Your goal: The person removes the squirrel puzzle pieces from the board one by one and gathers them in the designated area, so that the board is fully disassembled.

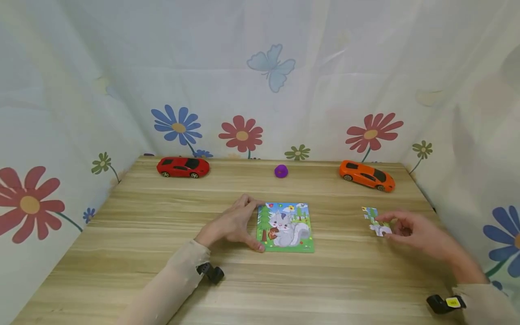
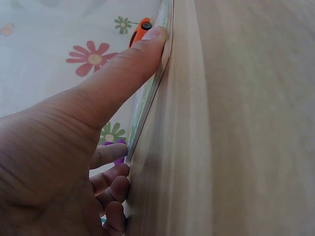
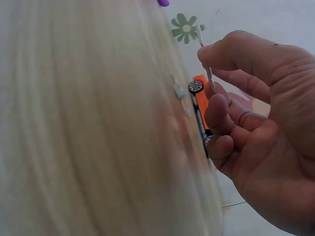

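Note:
A square squirrel picture puzzle [image 1: 286, 225] lies flat on the table, its picture complete. My left hand [image 1: 235, 221] holds it along its left side, thumb at the near corner and forefinger at the far one. The left wrist view shows the thumb [image 2: 123, 76] pressed to the puzzle's edge. Off to the right, my right hand [image 1: 418, 232] pinches a thin jigsaw piece [image 1: 379, 230] between thumb and fingers, seen edge-on as a piece [image 3: 200, 35] in the right wrist view. Close by, a colourful jigsaw piece [image 3: 179, 93] lies on the table.
At the back of the wooden table [image 1: 227, 293] stand a red toy car [image 1: 183, 167] on the left and an orange toy car [image 1: 367, 175] on the right. A small purple object [image 1: 281, 171] sits between them. Flower-printed cloth [image 1: 321, 90] hangs behind and at both sides.

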### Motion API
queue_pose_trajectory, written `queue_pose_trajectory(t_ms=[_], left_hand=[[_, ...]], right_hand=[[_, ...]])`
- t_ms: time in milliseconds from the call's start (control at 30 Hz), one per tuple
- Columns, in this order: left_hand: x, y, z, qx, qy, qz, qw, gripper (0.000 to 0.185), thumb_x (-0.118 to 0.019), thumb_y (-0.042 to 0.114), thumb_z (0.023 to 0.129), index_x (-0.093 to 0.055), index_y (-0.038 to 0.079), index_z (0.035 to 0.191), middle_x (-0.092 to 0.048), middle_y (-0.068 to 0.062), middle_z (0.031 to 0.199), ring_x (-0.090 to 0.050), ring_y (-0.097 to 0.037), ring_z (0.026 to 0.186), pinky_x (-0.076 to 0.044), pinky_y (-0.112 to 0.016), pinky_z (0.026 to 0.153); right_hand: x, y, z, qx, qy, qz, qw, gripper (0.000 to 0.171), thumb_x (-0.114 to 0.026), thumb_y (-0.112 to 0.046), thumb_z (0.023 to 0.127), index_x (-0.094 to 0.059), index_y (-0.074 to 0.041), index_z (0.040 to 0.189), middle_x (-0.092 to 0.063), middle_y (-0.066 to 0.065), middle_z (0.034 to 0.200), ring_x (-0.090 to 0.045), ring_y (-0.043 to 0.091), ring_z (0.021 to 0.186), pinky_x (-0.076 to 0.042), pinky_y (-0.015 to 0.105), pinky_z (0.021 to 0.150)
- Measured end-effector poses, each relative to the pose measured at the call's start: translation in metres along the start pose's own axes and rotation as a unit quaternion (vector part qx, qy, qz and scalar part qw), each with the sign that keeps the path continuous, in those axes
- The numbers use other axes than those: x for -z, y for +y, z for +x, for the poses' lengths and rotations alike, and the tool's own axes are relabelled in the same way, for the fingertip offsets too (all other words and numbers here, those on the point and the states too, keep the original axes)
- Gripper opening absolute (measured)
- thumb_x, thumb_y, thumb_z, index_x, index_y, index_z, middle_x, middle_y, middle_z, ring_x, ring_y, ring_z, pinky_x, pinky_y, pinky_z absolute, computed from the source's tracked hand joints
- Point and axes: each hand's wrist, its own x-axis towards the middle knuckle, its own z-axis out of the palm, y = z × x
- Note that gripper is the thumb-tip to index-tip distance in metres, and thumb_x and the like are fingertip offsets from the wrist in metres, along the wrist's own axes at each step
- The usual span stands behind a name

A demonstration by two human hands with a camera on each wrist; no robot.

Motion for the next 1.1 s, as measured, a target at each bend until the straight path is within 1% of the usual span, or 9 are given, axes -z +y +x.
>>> queue_pose_trajectory(t_ms=[133, 333, 533, 800, 967, 1100], left_hand=[[-0.001, 0.0, -0.001, -0.002, -0.002, -0.003, 1.0, 0.136, -0.106, 0.064, 0.063, -0.04, 0.013, 0.171, -0.044, -0.01, 0.155, -0.046, -0.029, 0.145, -0.043, -0.052, 0.127], [-0.001, 0.0, 0.0, -0.001, 0.001, -0.002, 1.0, 0.136, -0.106, 0.063, 0.063, -0.04, 0.012, 0.171, -0.044, -0.01, 0.154, -0.046, -0.028, 0.144, -0.044, -0.051, 0.126], [0.001, 0.002, 0.0, -0.004, 0.0, -0.001, 1.0, 0.136, -0.106, 0.063, 0.064, -0.04, 0.011, 0.171, -0.044, -0.011, 0.154, -0.046, -0.029, 0.144, -0.044, -0.052, 0.126], [0.002, 0.002, 0.001, 0.002, -0.004, -0.004, 1.0, 0.134, -0.105, 0.062, 0.066, -0.039, 0.014, 0.172, -0.043, -0.01, 0.157, -0.046, -0.029, 0.146, -0.044, -0.052, 0.127], [0.0, 0.001, 0.0, 0.005, -0.001, -0.003, 1.0, 0.134, -0.106, 0.062, 0.066, -0.039, 0.014, 0.171, -0.042, -0.01, 0.157, -0.047, -0.029, 0.146, -0.044, -0.053, 0.127], [0.0, 0.001, 0.0, 0.005, 0.001, -0.006, 1.0, 0.133, -0.106, 0.062, 0.065, -0.04, 0.014, 0.171, -0.043, -0.01, 0.157, -0.047, -0.029, 0.145, -0.044, -0.053, 0.127]], right_hand=[[-0.007, 0.007, -0.002, -0.013, -0.014, 0.007, 1.0, 0.04, -0.085, -0.006, 0.098, -0.074, -0.007, 0.136, -0.057, 0.0, 0.092, -0.055, 0.018, 0.077, -0.046, 0.028, 0.059], [-0.009, 0.009, -0.002, -0.029, -0.023, 0.014, 0.999, 0.041, -0.085, -0.011, 0.098, -0.073, -0.009, 0.137, -0.059, 0.003, 0.092, -0.056, 0.018, 0.078, -0.046, 0.028, 0.061], [-0.013, 0.013, -0.002, -0.018, -0.019, 0.007, 1.0, 0.041, -0.087, -0.009, 0.096, -0.074, -0.008, 0.135, -0.059, 0.002, 0.094, -0.055, 0.016, 0.077, -0.046, 0.027, 0.06], [-0.016, 0.018, -0.002, 0.003, -0.01, -0.003, 1.0, 0.04, -0.088, -0.005, 0.095, -0.073, -0.006, 0.132, -0.056, 0.002, 0.092, -0.052, 0.014, 0.075, -0.044, 0.027, 0.059], [-0.016, 0.017, -0.002, -0.006, -0.01, -0.001, 1.0, 0.04, -0.089, -0.009, 0.095, -0.074, -0.009, 0.132, -0.055, 0.002, 0.096, -0.053, 0.015, 0.076, -0.045, 0.027, 0.06], [-0.016, 0.015, -0.002, -0.014, -0.013, 0.0, 1.0, 0.04, -0.089, -0.01, 0.095, -0.074, -0.01, 0.133, -0.055, 0.003, 0.095, -0.053, 0.015, 0.077, -0.045, 0.027, 0.06]])
